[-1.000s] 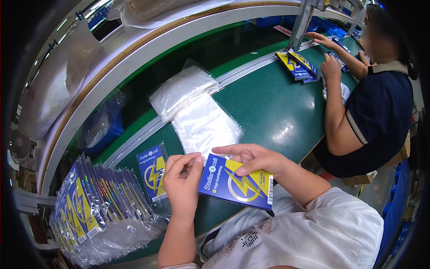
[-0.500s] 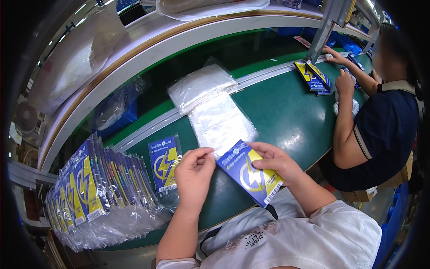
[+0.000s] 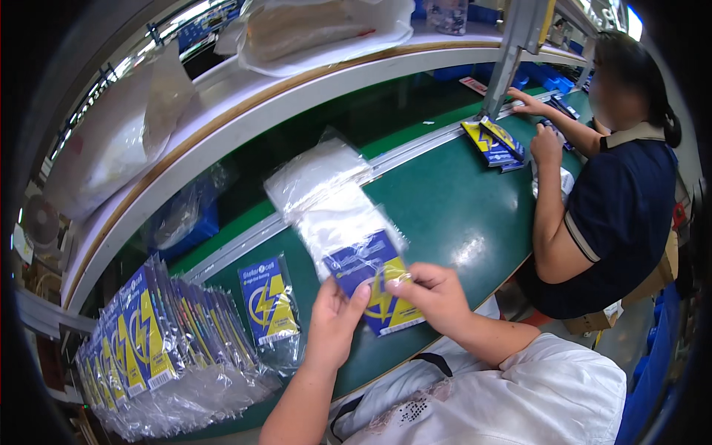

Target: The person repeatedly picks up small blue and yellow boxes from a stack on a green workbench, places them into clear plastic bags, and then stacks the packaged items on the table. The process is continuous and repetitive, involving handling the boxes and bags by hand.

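Between my two hands is a flat blue-and-yellow battery box [image 3: 363, 256], tilted, with its printed face up. My left hand [image 3: 334, 319] grips its left side, thumb on the front. The fingers of my right hand [image 3: 437, 293] close on its right edge, the thumb also on the front. Just beyond the box lies a stack of clear plastic bags [image 3: 334, 211]; whether the box is inside a bag, I cannot tell. Left of my left hand, a bagged battery box [image 3: 268, 300] lies flat. Further left stands a long row of bagged battery boxes [image 3: 148, 334].
On the green table [image 3: 452, 215], loose battery boxes [image 3: 491, 144] lie near a metal post [image 3: 504, 74]. A co-worker [image 3: 615, 185] handles items at the right. A shelf [image 3: 282, 81] with plastic bags runs overhead; a blue bin [image 3: 189, 226] sits beneath it.
The box has moved left and away from me, over the near end of the bag stack. My left hand has come from beside it to grip it. The whole view has shifted slightly.
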The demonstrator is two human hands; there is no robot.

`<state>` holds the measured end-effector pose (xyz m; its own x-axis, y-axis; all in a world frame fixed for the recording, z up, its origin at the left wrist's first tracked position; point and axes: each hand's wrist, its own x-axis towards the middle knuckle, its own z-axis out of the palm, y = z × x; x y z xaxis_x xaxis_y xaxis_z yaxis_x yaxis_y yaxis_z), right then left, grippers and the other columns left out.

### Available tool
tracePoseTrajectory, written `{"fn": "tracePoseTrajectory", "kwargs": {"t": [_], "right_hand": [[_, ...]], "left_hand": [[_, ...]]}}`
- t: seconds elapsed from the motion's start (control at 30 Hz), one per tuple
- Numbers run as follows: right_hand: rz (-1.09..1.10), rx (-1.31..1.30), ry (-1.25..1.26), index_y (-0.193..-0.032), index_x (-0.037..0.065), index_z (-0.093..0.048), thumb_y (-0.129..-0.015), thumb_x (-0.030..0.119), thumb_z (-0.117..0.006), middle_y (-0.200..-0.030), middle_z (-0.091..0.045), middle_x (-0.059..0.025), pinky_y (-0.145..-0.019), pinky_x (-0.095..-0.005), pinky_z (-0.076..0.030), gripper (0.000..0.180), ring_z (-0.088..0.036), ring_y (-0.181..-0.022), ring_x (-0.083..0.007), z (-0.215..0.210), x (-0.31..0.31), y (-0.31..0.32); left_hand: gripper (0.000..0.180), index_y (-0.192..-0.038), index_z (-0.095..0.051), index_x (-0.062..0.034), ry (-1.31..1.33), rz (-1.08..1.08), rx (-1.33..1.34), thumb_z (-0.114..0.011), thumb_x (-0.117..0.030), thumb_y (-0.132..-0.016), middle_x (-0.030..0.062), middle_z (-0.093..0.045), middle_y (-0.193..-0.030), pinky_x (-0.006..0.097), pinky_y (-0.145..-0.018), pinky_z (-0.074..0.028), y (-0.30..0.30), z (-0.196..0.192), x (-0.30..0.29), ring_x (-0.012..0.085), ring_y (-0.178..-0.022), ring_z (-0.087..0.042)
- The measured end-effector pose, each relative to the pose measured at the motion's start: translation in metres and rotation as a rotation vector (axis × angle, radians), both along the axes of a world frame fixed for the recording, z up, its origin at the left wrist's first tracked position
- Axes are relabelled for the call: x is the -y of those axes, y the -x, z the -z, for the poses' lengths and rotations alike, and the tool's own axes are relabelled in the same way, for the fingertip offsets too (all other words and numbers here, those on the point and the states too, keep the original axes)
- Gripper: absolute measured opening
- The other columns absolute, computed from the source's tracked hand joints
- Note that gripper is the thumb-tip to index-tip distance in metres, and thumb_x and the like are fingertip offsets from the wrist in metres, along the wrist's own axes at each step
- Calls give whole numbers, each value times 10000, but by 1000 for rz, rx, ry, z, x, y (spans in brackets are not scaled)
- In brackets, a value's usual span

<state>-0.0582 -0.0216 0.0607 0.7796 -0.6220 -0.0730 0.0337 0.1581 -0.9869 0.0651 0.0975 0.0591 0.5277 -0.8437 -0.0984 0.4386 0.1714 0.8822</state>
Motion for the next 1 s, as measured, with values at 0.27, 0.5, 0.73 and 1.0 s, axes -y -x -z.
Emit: {"fn": "tracePoseTrajectory", "kwargs": {"t": [0.27,0.5,0.73,1.0], "right_hand": [[-286,-63,493,-1432,52,-307,-702,267,-815,-969,-638,-165,-688,-306,-510,915,-641,-772,-234,-22,14,6],[280,481,992,-1067,7,-656,-789,-116,-539,-843,-609,-128,-626,-303,-484,326,-599,-703,-225,-36,14,14],[-235,536,1037,-990,16,-630,-799,-8,-567,-864,-558,-108,-617,-319,-469,203,-562,-701,-249,-35,-11,12],[-447,366,763,-1096,24,-618,-840,33,-605,-849,-568,-106,-618,-340,-480,256,-589,-696,-248,-13,-25,15]], "left_hand": [[338,-1256,-443,18,172,-66,-177,-510,-19,-926,155,-553,-1236,408,-996,-438,-15,-22,-9,247,-1125,-566],[324,-1261,-483,40,25,450,18,-503,-33,-946,166,-542,-1268,421,-1022,-419,2,-5,-11,259,-1163,-544],[677,-1438,-254,6,58,372,-189,-380,-473,-976,147,-387,-1410,452,-1036,-373,9,-12,-14,261,-1288,-412],[694,-1408,-306,5,64,-229,77,-525,-76,-755,207,-495,-1279,419,-967,-453,23,-17,-35,331,-1100,-574]]}}
